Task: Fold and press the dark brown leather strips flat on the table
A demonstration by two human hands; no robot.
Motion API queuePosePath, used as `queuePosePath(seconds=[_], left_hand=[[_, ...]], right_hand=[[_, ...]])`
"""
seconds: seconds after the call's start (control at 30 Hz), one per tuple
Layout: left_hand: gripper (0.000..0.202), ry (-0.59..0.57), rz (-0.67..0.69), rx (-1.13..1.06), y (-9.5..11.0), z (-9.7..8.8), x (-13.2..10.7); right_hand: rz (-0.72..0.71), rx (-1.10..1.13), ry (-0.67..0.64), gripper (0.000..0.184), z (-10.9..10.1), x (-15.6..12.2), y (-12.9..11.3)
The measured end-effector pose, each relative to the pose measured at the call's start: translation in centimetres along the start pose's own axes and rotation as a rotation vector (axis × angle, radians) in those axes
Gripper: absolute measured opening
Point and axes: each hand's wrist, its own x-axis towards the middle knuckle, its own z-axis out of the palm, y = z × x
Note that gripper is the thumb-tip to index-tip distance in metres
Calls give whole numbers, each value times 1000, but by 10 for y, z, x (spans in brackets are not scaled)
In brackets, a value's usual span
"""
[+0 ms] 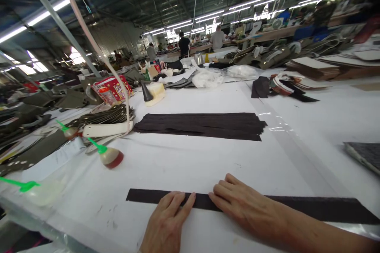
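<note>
Green-nozzled bottle with pale contents (47, 191) sits far left of the left grip, near the counter's (181, 162) edge. Second bottle, red liquid in the bottom (111, 157), is nearer, up-left of the same grip, tilted. Past it, further from the grip: white strap (108, 129), dark strap pile (103, 115) just behind that, red printed bag (114, 87) beyond.

Dark strip (202, 201) lies flat on the white counter and runs under both grips; its left end sticks out left of the left grip.

Left grip (170, 213): palm down, wrist at the bottom of view, hand pointing away from the body. Digits spread, tips resting on the strip. Not closed around anything.

Stack of dark strips (198, 124) lies straight ahead of both grips, well apart from them, roughly parallel to the strip in work.

Right grip (234, 195): just right of the left one, short gap between. Hand points left, back up, fingers bent and bunched over the strip. Underside hidden; can't tell if it's pinching or only pressing. Forearm slants in from lower right and crosses over the strip, which shows again right of it.

Grey fabric piece (363, 154) is well right of the right grip, at the view's edge.
</note>
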Motion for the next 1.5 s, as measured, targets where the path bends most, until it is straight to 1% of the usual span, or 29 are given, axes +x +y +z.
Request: queuePosePath(seconds=[0.2,0.37,0.5,0.57,0.63,0.7,0.73,0.8,0.9,0.97,1.03,1.17,1.23,1.37,1.5], left_hand=[[62,-8,21,23,-5,-3,-2],[63,-7,7,66,-12,-7,-9],[62,1,-14,91,-29,-15,-20],[61,-2,-41,90,-38,-20,-26],[58,9,-90,81,-43,-25,-27],[51,71,-156,63,-37,-27,-23],[48,115,-180,43,-31,-27,-18],[44,177,-170,-42,-13,-23,-5],[43,165,-114,-211,12,-12,14],[43,151,-121,-288,21,-6,20],[45,145,-136,-336,22,-2,20],[48,123,-115,-377,17,0,15],[49,114,-108,-376,16,0,14],[49,79,-113,-379,15,-1,16],[50,15,-106,-383,14,-1,18]], right_hand=[[20,0,-3,25,3,-11,2],[37,4,30,24,4,-17,2],[26,-22,30,22,1,-9,-3],[14,-32,24,21,-1,-2,-8],[18,-38,27,20,-1,5,-13],[28,-48,36,19,0,8,-17],[32,-53,39,19,1,9,-18],[38,-61,54,19,3,9,-20],[55,-57,78,21,5,8,-20],[82,-11,87,25,6,7,-19],[129,72,82,28,8,6,-18],[255,218,85,20,13,4,-13],[299,268,71,19,15,3,-10],[291,330,19,22,12,-1,-5],[252,325,46,25,9,-9,-1]])
